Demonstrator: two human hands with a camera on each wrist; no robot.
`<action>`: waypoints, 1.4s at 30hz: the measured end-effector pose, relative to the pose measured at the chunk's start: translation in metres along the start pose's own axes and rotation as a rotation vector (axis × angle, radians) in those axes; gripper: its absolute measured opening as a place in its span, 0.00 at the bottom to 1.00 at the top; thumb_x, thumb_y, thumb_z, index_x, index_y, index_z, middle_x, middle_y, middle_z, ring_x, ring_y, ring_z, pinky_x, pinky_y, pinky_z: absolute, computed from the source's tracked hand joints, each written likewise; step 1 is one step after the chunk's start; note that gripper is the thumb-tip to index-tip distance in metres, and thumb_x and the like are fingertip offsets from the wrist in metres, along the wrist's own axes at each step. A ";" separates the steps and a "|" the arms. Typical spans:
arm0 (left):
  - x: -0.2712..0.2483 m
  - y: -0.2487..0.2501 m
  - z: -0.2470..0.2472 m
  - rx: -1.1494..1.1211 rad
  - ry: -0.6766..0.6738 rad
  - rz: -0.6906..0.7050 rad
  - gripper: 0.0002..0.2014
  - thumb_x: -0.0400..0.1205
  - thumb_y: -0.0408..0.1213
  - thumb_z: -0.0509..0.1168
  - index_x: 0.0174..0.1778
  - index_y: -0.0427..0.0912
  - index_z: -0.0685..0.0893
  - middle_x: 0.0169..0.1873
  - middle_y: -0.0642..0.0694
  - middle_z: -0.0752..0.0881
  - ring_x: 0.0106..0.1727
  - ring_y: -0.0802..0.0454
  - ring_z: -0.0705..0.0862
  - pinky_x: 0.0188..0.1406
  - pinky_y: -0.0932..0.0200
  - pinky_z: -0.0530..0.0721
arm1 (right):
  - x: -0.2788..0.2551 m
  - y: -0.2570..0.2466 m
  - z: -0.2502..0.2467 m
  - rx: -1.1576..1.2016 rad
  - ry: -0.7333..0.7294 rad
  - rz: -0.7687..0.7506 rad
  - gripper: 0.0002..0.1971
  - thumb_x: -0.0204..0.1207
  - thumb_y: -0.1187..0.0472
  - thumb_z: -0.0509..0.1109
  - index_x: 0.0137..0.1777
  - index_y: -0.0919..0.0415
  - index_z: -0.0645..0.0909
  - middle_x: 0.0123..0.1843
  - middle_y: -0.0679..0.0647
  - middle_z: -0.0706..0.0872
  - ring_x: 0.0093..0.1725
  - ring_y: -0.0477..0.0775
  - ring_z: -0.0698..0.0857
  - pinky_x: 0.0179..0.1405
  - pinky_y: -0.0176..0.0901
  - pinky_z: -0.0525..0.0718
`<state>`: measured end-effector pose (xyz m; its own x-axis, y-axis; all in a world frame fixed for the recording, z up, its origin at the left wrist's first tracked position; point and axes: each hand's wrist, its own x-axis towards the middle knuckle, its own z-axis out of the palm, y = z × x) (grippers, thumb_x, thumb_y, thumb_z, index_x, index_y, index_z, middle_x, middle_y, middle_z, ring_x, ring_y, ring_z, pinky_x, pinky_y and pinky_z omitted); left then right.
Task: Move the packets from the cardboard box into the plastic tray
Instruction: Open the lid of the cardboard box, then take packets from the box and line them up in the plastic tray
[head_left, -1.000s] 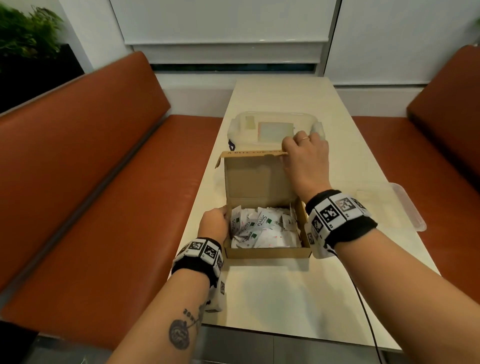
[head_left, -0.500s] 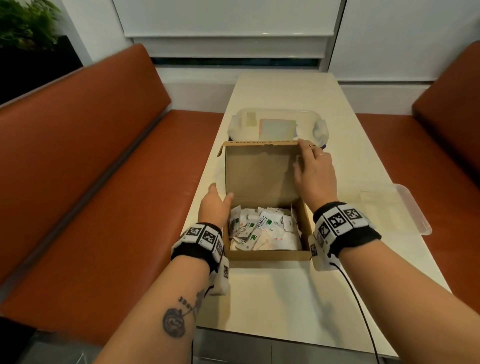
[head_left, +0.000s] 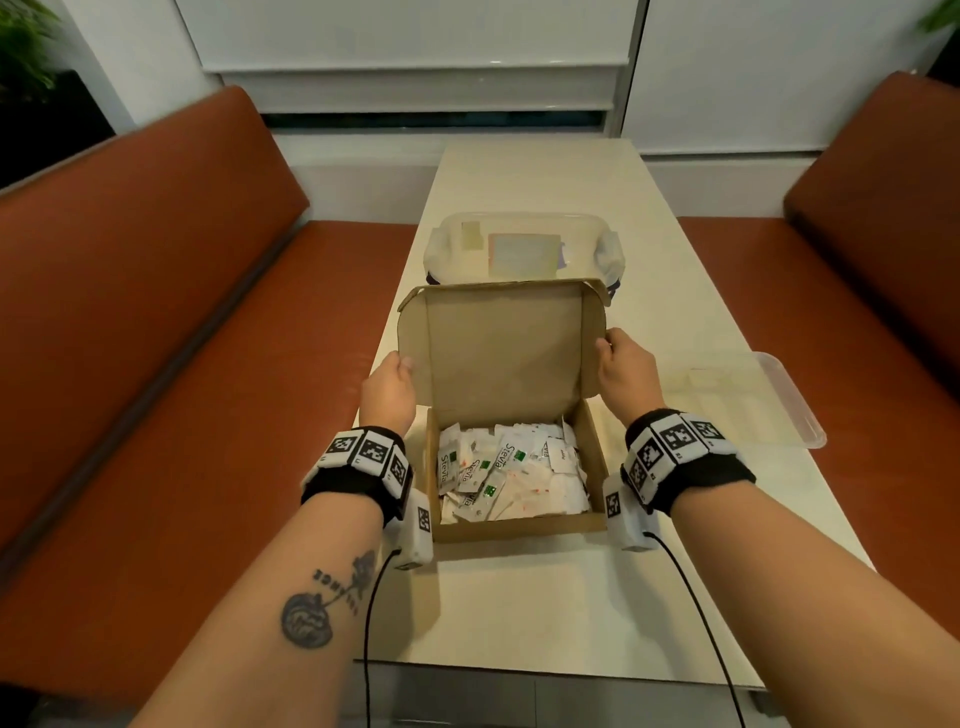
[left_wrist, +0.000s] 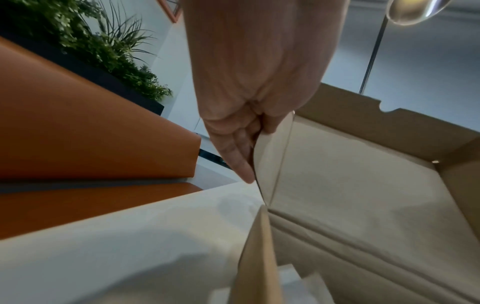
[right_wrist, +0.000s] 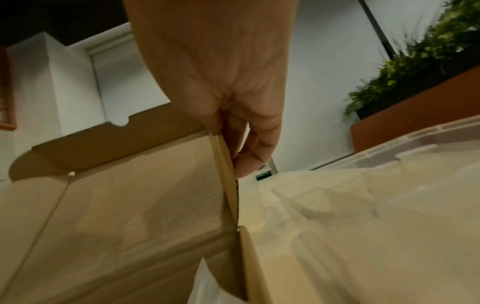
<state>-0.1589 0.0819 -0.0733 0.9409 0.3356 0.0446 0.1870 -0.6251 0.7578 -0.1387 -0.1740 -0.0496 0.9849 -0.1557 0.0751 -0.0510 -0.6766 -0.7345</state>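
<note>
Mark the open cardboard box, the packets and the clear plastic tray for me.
cardboard box (head_left: 503, 347): head view, inner face of the raised lid.
packets (head_left: 511, 475): head view, middle of the pile inside the box.
plastic tray (head_left: 795, 405): head view, its right rim, right of the box.

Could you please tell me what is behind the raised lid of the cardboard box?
A clear lidded container stands on the table behind the lid, with pale labels or notes showing. Its near side is hidden by the lid, so its contents are unclear.
</note>
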 end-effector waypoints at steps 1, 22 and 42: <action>0.001 -0.002 -0.001 0.000 -0.007 0.001 0.17 0.89 0.37 0.49 0.54 0.28 0.77 0.50 0.31 0.82 0.51 0.35 0.81 0.52 0.43 0.83 | 0.000 0.002 -0.002 -0.013 -0.002 0.004 0.15 0.86 0.62 0.52 0.56 0.72 0.76 0.51 0.69 0.84 0.51 0.68 0.81 0.47 0.51 0.74; -0.008 -0.008 -0.004 0.150 -0.075 0.044 0.13 0.86 0.36 0.55 0.51 0.30 0.81 0.46 0.33 0.86 0.47 0.36 0.85 0.49 0.42 0.83 | -0.018 0.021 -0.006 0.112 -0.011 0.156 0.10 0.83 0.64 0.60 0.62 0.66 0.72 0.51 0.67 0.84 0.42 0.63 0.86 0.33 0.52 0.88; -0.070 0.010 0.030 0.294 0.040 0.445 0.05 0.83 0.41 0.61 0.45 0.45 0.75 0.39 0.51 0.77 0.39 0.52 0.76 0.36 0.61 0.73 | -0.107 -0.002 0.053 -0.507 -0.500 -0.209 0.20 0.75 0.53 0.72 0.62 0.61 0.74 0.60 0.59 0.82 0.59 0.58 0.81 0.54 0.45 0.79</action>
<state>-0.2147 0.0309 -0.0884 0.9369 0.0162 0.3492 -0.1510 -0.8821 0.4461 -0.2352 -0.1182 -0.0917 0.9339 0.2774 -0.2257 0.1952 -0.9242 -0.3281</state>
